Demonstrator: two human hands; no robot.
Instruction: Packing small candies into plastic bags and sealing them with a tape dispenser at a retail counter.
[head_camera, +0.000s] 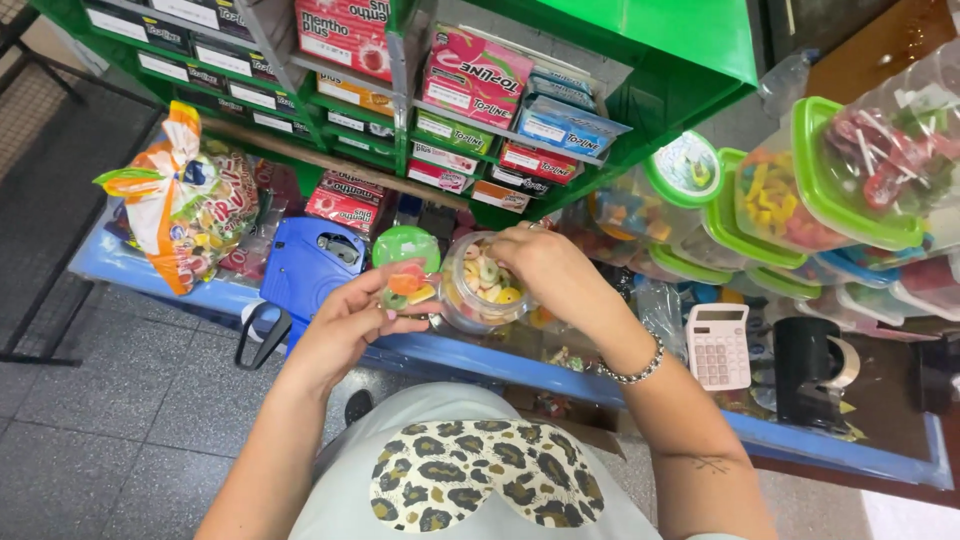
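My left hand (345, 325) holds a few ring-shaped gummy candies (408, 286) and a round green lid (405, 246) at its fingertips. My right hand (550, 275) grips a clear plastic jar (482, 293) full of coloured gummy rings, tilted with its open mouth toward my left hand. Both hands hover over the front edge of a blue counter (480, 358), about touching each other at the jar's mouth. A beaded bracelet sits on my right wrist.
A green shelf rack (650, 100) with candy and gum boxes stands behind. An orange candy bag (185, 200) and a blue price-label gun (305, 265) lie at left. Stacked green-lidded tubs (800, 190), a pink-keyed calculator (718, 345) and a black tape dispenser (812, 370) sit at right.
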